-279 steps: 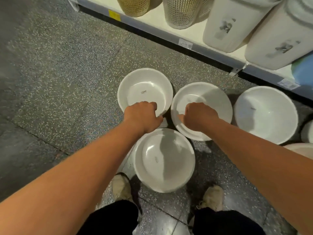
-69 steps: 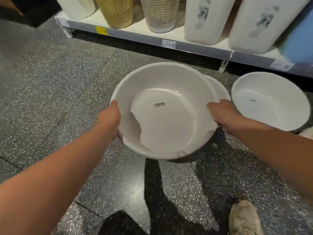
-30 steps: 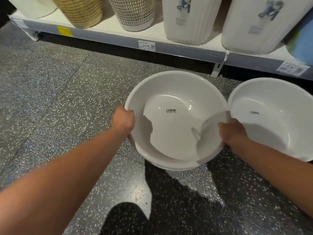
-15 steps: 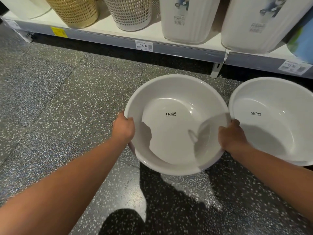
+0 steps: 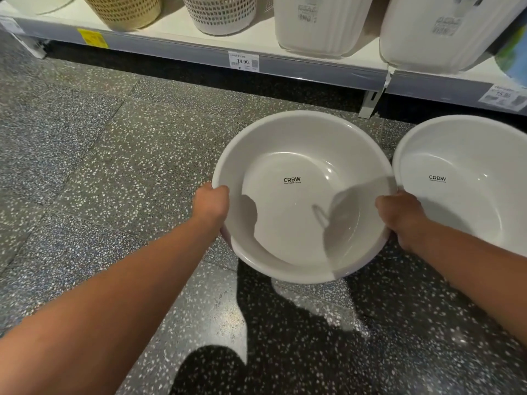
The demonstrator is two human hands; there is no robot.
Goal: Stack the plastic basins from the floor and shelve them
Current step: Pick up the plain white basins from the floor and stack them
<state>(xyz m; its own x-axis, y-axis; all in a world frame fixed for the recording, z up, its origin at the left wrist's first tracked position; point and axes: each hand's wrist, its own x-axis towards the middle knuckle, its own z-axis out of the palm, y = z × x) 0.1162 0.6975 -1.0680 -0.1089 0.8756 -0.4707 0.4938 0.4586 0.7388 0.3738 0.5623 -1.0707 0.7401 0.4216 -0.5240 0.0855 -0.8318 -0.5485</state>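
Item: white plastic basin [image 5: 285, 138] marked CRBW, open side up, held above the speckled floor [image 5: 114, 166], with the left grip [image 5: 212, 202] curled over its left rim, the right grip [image 5: 399, 212] curled over its right rim, and another rim showing just under its near edge. Just beside it on the right stood a second CRBW basin [image 5: 462, 149]. Behind, the low shelf [image 5: 313, 68] carried a tan woven basket [image 5: 122, 10], a white perforated basket [image 5: 219, 12] and two white ribbed bins [image 5: 319, 32], with a price tag [image 5: 243, 61] reading 14.90 on its edge.
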